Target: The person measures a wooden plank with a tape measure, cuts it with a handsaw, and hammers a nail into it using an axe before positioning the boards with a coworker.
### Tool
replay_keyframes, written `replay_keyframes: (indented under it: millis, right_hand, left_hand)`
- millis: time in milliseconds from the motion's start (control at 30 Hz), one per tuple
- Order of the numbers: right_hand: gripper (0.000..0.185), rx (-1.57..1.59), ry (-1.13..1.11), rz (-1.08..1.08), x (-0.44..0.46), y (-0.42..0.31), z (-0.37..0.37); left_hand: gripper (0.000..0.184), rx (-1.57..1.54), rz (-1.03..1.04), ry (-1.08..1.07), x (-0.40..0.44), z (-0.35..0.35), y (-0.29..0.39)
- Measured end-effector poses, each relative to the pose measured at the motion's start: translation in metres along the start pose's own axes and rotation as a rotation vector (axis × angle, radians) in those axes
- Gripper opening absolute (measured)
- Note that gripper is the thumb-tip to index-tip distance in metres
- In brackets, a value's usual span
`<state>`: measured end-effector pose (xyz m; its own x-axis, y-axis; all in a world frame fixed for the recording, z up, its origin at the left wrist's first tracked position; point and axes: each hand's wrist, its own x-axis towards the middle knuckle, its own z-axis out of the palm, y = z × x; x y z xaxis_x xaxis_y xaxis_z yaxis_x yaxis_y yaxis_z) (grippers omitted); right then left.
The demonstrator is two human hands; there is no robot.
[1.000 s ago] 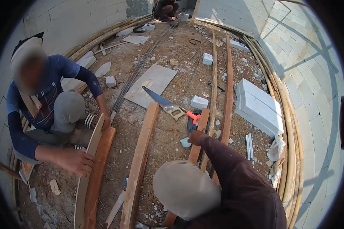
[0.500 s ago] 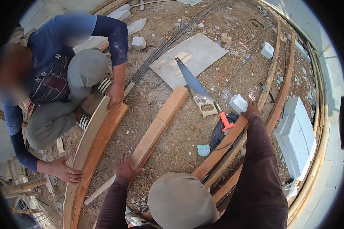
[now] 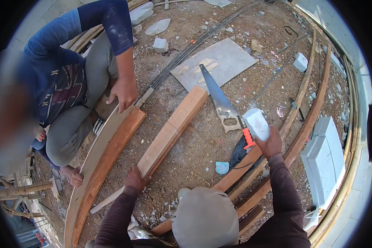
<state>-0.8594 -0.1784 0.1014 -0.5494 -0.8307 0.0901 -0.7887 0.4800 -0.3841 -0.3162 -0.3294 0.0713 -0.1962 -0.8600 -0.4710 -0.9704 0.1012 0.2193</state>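
My right hand (image 3: 270, 142) grips a white block (image 3: 255, 122), a chunk of lightweight masonry, and holds it above the ground just right of the orange-tipped tool (image 3: 249, 139). The fingers on the block's far side are hidden. My left hand (image 3: 135, 180) is closed around the near end of a wooden beam (image 3: 175, 127) with a line marked across its top. Beyond the beam lies a handsaw (image 3: 219, 100), its handle close to the orange tip. Left of the beam, a co-worker's two hands rest on a pair of curved boards (image 3: 107, 165).
A grey sheet (image 3: 235, 62) lies past the beam. A tape measure (image 3: 222, 168) and a black bag (image 3: 238, 152) sit on the dirt. Several long curved timbers (image 3: 304, 132) and stacked white blocks (image 3: 324, 161) line the right. The co-worker (image 3: 70, 95) squats at the left.
My right hand has picked up the white block and brought it nearer. My left hand's fingers have closed at the beam's end. The co-worker's far hand has shifted on the boards.
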Motion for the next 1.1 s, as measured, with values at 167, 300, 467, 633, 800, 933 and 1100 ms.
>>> replay_keyframes:
  millis: [167, 300, 467, 633, 800, 933, 1100]
  right_hand:
    - [0.064, 0.223, -0.191, -0.176, -0.041, -0.1, 0.129]
    - [0.066, 0.196, -0.267, -0.076, -0.014, -0.184, 0.182]
    - [0.073, 0.221, -0.2, -0.047, -0.023, -0.172, 0.168]
    - [0.061, 0.1, 0.061, -0.12, -0.032, -0.071, 0.161]
    - [0.05, -0.216, -0.243, -0.186, 0.046, -0.034, 0.135]
    - [0.054, -0.436, -0.547, -0.386, 0.073, -0.055, 0.137]
    - [0.048, -0.502, -0.599, -0.229, 0.071, -0.065, 0.162]
  left_hand:
    - [0.076, 0.022, 0.126, 0.147, 0.015, -0.047, 0.042]
    - [0.074, 0.003, 0.143, 0.129, 0.025, -0.037, 0.087]
    - [0.075, 0.087, 0.08, 0.127, 0.034, -0.004, 0.102]
    - [0.088, 0.096, 0.131, 0.163, 0.031, 0.003, 0.089]
    - [0.095, 0.022, 0.296, 0.297, 0.035, -0.02, 0.115]
    - [0.073, -0.189, 0.313, 0.42, 0.078, -0.021, 0.164]
    - [0.058, -0.207, 0.086, 0.298, 0.098, -0.006, 0.191]
